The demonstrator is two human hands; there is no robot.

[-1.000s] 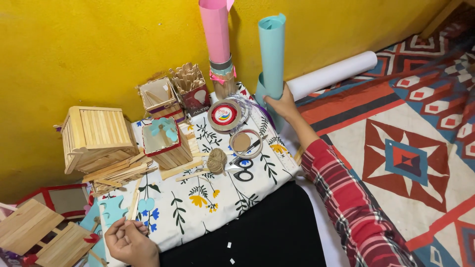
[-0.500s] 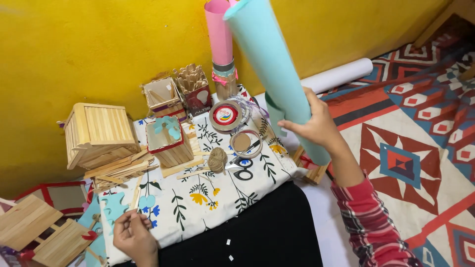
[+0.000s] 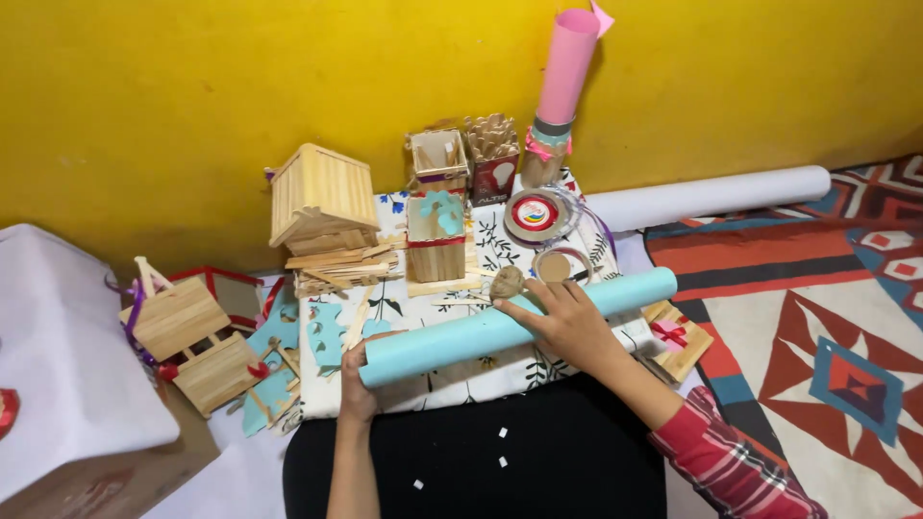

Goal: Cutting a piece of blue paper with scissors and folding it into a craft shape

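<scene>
A: Both hands grasp the light blue paper roll lying across the floral surface: left hand at its near end, right hand mid-length.

B: Swinging its far end risks knocking the twine ball, or further back the stick house and upright pink roll.
</scene>
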